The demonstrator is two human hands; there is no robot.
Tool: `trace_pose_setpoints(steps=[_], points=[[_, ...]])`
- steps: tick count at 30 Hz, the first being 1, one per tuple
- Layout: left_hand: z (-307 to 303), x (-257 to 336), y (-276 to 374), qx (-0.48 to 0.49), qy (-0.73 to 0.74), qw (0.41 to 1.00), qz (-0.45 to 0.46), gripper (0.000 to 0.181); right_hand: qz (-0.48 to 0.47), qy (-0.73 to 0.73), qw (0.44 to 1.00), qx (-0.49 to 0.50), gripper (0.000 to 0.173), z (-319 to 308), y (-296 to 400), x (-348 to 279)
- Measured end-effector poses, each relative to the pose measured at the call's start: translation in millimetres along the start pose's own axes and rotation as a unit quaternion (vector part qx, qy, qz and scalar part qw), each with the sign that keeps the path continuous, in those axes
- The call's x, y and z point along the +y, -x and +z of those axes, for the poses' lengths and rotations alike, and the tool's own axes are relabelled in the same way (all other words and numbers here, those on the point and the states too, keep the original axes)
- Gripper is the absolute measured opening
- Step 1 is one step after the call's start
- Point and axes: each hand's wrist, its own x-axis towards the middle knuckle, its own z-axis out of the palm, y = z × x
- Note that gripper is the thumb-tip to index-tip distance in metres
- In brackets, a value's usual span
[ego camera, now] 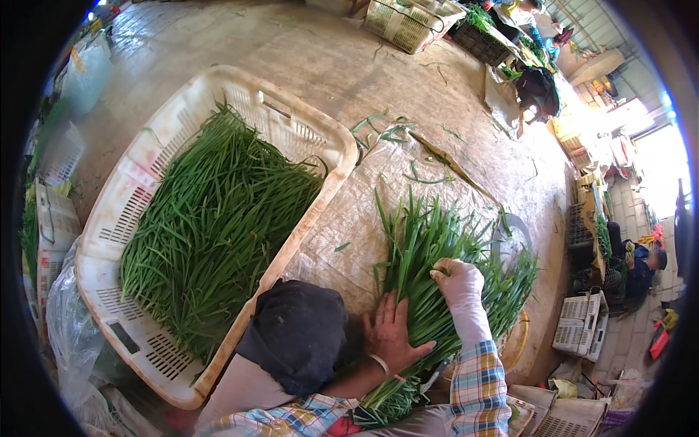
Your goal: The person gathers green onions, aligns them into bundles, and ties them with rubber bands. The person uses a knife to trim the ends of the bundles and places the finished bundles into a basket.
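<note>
My left hand [390,336], bare with a bracelet at the wrist, lies spread on the left side of a heap of long green leafy stalks [431,257], seemingly Chinese chives. My right hand [458,276], in a pale glove, is above the middle of that heap, thumb and fingertips pinched together at the leaves; whether a leaf is between them cannot be told. Stalk ends bunch below my hands, near my lap. To the left stands a white plastic crate [322,194] holding many more stalks [218,229]. A dark cloth-covered knee [300,333] is beside the crate.
A crumpled sheet [338,229] with loose leaves lies under the heap. A round basin rim [519,341] shows at its right. More crates [409,24] stand at the back and right [581,322]. A plastic bag [71,322] is at left. Other people sit among greens further off.
</note>
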Motion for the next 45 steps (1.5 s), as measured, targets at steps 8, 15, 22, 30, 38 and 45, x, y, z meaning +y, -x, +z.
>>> trace_pose_setpoints(steps=[8,15,22,30,38,45], points=[[3,1,1,0.019,-0.013,1.0,0.009,0.104,-0.084,0.388,0.909,0.126,0.015,-13,-44,23],[9,-5,-2,0.089,0.02,0.995,0.029,0.09,-0.165,-0.144,0.914,0.343,0.095,-157,-3,-4],[13,-13,-13,0.134,0.153,0.977,0.07,0.068,0.091,-0.381,0.894,0.216,0.04,-21,152,47],[-7,7,-9,0.031,0.035,0.992,0.118,0.12,0.187,-0.599,0.736,0.254,0.066,98,159,1],[4,-17,-26,0.16,0.077,0.979,0.097,0.081,0.183,-0.384,0.846,0.322,0.085,79,163,1],[-23,3,-28,0.225,-0.096,0.929,0.278,0.072,-0.1,0.042,0.955,0.277,0.049,37,156,7]])
